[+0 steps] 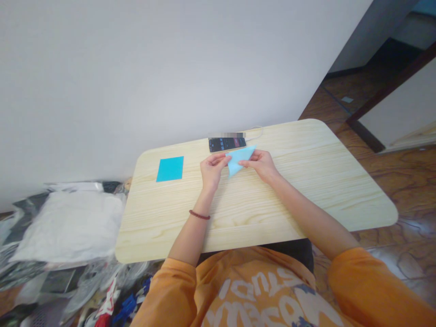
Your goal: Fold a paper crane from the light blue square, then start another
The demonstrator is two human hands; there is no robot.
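A light blue sheet of paper, folded into a triangle, is held up between my two hands above the table. My left hand pinches its left corner between thumb and fingers. On the opposite side my right hand grips the paper, thumb in front and fingers behind. The paper's long edge slants from the upper right down to a point at lower left. Just beyond my hands lies a phone with a timer-like display. To the left, a flat square of brighter blue paper rests on the table.
The pale wood-grain table has rounded corners and meets a white wall at the back. A white cable runs from the phone. Plastic bags and a white package crowd the floor at left. Right of the table is a doorway.
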